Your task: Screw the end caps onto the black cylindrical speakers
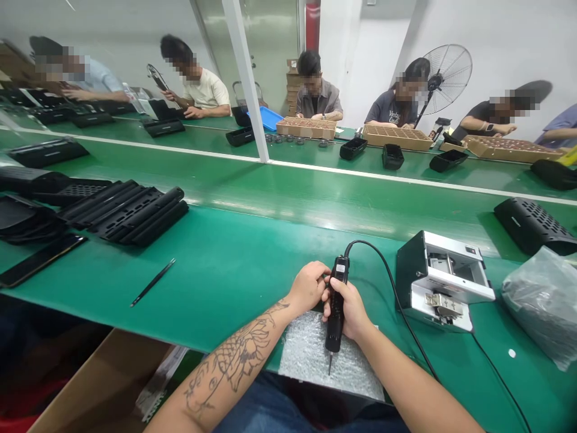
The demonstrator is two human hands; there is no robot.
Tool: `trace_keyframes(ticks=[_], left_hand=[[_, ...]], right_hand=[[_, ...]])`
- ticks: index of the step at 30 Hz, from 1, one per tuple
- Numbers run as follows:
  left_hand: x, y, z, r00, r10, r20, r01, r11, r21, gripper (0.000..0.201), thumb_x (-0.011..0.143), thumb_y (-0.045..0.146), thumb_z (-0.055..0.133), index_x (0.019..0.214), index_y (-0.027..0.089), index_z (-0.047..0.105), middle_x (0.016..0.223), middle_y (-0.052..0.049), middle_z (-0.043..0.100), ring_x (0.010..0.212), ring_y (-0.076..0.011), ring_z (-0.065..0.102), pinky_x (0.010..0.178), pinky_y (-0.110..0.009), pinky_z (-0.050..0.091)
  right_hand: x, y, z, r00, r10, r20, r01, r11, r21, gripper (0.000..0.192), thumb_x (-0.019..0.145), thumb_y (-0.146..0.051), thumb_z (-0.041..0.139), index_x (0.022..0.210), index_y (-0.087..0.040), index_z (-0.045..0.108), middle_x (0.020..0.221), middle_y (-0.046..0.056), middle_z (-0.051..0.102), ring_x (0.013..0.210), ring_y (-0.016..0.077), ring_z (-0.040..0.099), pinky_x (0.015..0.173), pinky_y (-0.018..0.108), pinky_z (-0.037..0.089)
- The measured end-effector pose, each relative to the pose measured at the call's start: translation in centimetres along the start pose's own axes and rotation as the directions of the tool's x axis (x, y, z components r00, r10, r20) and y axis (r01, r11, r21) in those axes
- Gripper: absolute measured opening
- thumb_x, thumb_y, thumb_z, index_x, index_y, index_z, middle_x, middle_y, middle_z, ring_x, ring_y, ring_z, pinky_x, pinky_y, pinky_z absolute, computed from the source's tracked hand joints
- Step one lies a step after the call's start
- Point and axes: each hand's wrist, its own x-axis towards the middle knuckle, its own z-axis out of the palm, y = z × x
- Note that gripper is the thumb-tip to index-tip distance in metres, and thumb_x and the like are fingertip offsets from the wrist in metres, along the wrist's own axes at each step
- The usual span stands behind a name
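Observation:
A black electric screwdriver [335, 325] is gripped in my right hand [354, 307], its thin bit pointing down toward me. My left hand [309, 288] is closed against the tool's upper side, with its fingertips partly hidden behind the body. Under the tool, a sheet of bubble wrap [300, 355] lies at the bench's front edge. The cable [383, 261] loops from the screwdriver's top to the right. A white-and-black screw feeder [455, 282] stands to the right of my hands. Off to the left lie tweezers [153, 282].
Black plastic housings [135, 213] are piled at left by a dark phone [40, 258]. A plastic bag [543, 300] and another housing [534, 225] are at right. Beyond the conveyor [306, 192], several co-workers sit near cardboard trays [306, 128]. A white post [247, 78] rises ahead.

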Motion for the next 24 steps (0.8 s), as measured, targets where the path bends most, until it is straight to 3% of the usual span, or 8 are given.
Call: trace_keyframes(ticks=[24], left_hand=[[-0.06,-0.14,0.06,1.0,0.004,0.021,-0.004,1.0,-0.007,0.025,0.09,0.005,0.054,0.097,0.02,0.072,0.099,-0.005,0.074,0.094,-0.0206,0.066,0.093,-0.035,0.052]], right_hand=[[0.04,0.08,-0.14,1.0,0.01,-0.01,-0.011,1.0,-0.014,0.06,0.072,-0.059,0.093,0.104,-0.019,0.062,0.066,-0.002,0.072,0.039,0.0156,0.061,0.036,0.029,0.056]])
